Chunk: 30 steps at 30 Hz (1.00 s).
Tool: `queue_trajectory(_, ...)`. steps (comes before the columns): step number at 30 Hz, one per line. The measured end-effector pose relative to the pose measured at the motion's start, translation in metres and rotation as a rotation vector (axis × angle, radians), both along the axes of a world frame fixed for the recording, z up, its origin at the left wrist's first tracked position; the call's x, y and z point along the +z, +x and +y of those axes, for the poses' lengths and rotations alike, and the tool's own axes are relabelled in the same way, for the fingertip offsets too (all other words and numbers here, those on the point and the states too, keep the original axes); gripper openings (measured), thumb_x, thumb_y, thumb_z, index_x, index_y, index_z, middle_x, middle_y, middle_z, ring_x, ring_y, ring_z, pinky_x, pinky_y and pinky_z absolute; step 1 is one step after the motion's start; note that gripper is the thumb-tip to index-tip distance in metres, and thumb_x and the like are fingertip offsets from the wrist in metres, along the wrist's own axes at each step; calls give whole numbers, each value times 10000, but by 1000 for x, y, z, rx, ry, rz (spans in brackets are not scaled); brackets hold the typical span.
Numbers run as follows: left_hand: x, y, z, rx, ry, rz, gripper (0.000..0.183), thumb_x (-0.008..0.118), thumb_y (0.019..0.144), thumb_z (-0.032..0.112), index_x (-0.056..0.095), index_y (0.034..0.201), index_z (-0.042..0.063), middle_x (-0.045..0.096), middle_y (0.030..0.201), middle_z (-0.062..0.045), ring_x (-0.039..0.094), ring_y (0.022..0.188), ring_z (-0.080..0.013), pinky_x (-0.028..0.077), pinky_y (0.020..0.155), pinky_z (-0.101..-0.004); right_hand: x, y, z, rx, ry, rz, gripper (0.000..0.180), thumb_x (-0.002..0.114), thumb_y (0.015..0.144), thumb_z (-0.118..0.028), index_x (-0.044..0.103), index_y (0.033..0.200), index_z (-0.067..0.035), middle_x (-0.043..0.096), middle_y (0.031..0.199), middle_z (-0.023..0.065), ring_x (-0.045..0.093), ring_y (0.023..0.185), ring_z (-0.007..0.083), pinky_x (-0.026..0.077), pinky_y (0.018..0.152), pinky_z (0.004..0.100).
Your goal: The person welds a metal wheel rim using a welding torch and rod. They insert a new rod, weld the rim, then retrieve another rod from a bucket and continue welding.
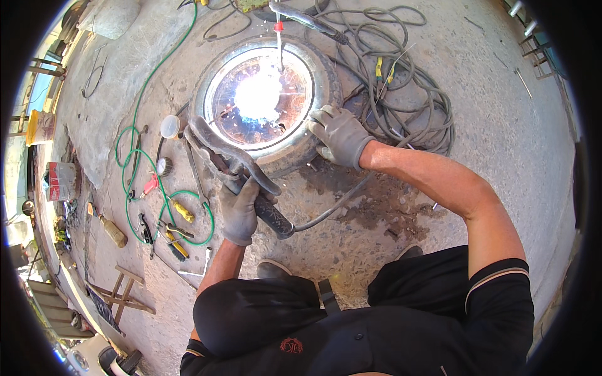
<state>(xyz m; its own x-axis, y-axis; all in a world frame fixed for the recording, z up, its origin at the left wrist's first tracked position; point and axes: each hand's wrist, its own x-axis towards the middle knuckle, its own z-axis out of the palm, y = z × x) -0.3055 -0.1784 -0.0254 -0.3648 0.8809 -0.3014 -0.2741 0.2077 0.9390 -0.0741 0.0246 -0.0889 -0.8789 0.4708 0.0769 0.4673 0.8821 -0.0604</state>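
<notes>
My left hand [240, 207], in a grey work glove, grips a worn black welding electrode holder [225, 160]. A thin welding rod [223, 114] runs from the holder's jaws toward a glaring welding arc [257, 97]. The arc burns over the rusty disc [294, 101] in the middle of a wheel, and its glare hides the spot beneath. Around the disc sits a bright metal ring [306, 120], bordered by a rubber tyre [291, 160] lying flat. My right hand [341, 134], gloved too, rests its spread fingers on the tyre's near right side.
Coiled welding cables [423, 103] lie right of the tyre; one cable [329, 214] trails from the holder. A green hose [136, 108], a pressure gauge [164, 166], yellow-handled pliers [176, 244] and a brush [113, 231] lie left. Behind stands a red-collared rod [279, 35].
</notes>
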Motion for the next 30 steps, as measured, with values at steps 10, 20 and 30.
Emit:
queue_trajectory(10, -1, 1, 1, 3, -31, 19, 240, 645, 1061, 240, 639, 1112, 6, 729, 860, -106, 745, 701, -184, 657, 621, -333, 9, 0, -1, -25, -77, -40, 635, 800, 895, -353, 617, 1434, -70, 564, 1509, 172, 531, 1377, 371, 494, 1064, 492)
queue_trajectory(20, 1, 1, 7, -42, -22, 23, 267, 644, 1045, 248, 666, 1082, -16, 742, 858, -125, 730, 682, -192, 635, 622, -335, 5, -2, -1, -12, -47, -6, 641, 801, 889, -373, 624, 1420, -61, 568, 1494, 161, 537, 1357, 355, 499, 1043, 485)
queue_trajectory(30, -3, -2, 12, -42, -10, 81, 279, 600, 1073, 252, 674, 1096, -16, 740, 858, -112, 726, 687, -172, 643, 620, -324, 11, 0, -2, -10, -119, 5, 663, 830, 851, -319, 605, 1411, -42, 555, 1492, 185, 518, 1383, 375, 474, 1088, 513)
